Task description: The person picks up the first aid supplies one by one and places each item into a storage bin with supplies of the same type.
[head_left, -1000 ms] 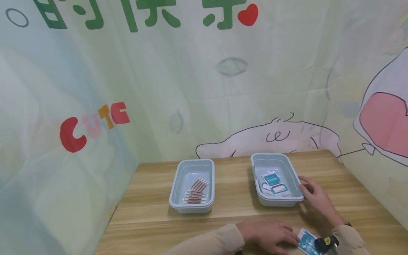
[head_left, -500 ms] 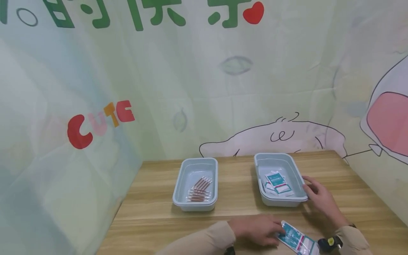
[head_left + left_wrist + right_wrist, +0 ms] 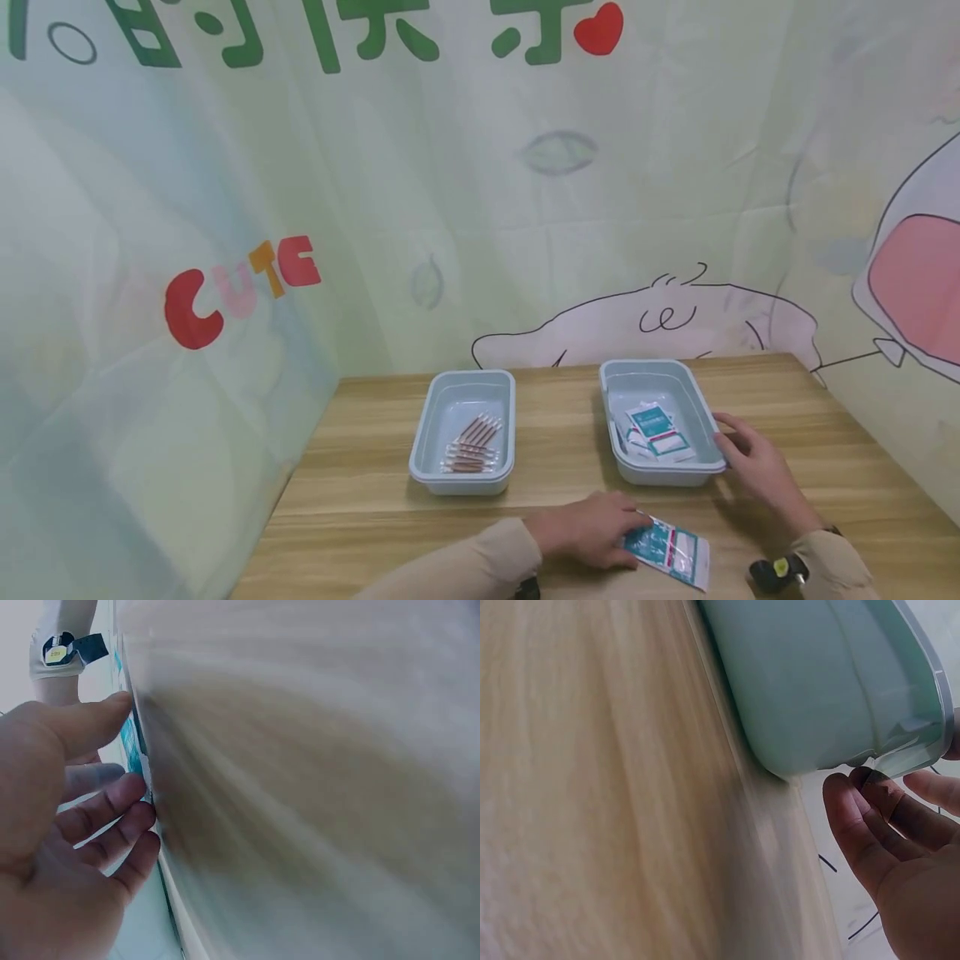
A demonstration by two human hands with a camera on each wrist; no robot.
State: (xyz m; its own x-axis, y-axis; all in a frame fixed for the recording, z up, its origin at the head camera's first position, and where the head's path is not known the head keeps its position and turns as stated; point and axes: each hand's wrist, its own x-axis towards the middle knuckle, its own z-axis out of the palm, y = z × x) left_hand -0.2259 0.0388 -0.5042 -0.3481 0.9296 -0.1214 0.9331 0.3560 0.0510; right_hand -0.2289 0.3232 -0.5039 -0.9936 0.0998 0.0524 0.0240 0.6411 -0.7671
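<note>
On the table's near part lies a teal-and-white foil packet. My left hand rests on its left end, fingertips and thumb at its edge. In the left wrist view the thumb and fingers are apart, fingertips against the packet and tabletop. My right hand touches the right side of a pale blue plastic basket. From the right wrist, fingertips rest against its outer wall, others near the rim. Several similar teal-and-white packets lie inside that basket.
A second pale blue basket stands to the left, holding several brown-stemmed swabs in clear wrap. Both stand on the wood-grain table, backed by a printed cloth. A dark device is strapped at the right wrist.
My left hand has dragged the packet leftward, out from beside the right wrist, turning it on the way. The right hand stays at the basket. The view has shifted slightly.
</note>
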